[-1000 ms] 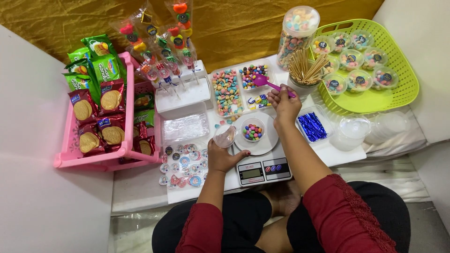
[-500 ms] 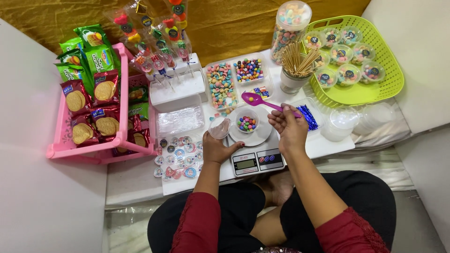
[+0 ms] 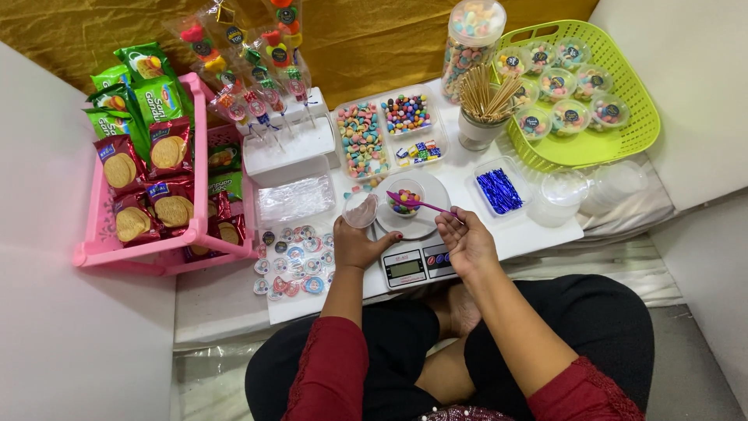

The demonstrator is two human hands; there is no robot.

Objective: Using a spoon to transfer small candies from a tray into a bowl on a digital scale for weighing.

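Observation:
My right hand (image 3: pixel 466 239) holds a purple spoon (image 3: pixel 418 204) by its handle, its bowl tipped over a small clear cup of coloured candies (image 3: pixel 404 197). That cup stands on the white round plate of a kitchen scale (image 3: pixel 418 260). My left hand (image 3: pixel 357 243) holds a clear plastic lid (image 3: pixel 360 210) just left of the scale plate. Behind the scale sit clear trays of coloured candies (image 3: pixel 363 141) and round beads of candy (image 3: pixel 407 113).
A pink rack (image 3: pixel 101 242) of biscuit packets stands at left, candy skewers in a white stand (image 3: pixel 288 140) behind. A cup of wooden sticks (image 3: pixel 481 109), a green basket (image 3: pixel 623 117) of filled cups, blue twist ties (image 3: pixel 499 189), empty cups (image 3: pixel 561 199) and round stickers (image 3: pixel 292 261) surround the scale.
My right hand pulled back from the far candy trays toward me, bringing the purple spoon over the cup on the scale. The left hand stayed by the lid.

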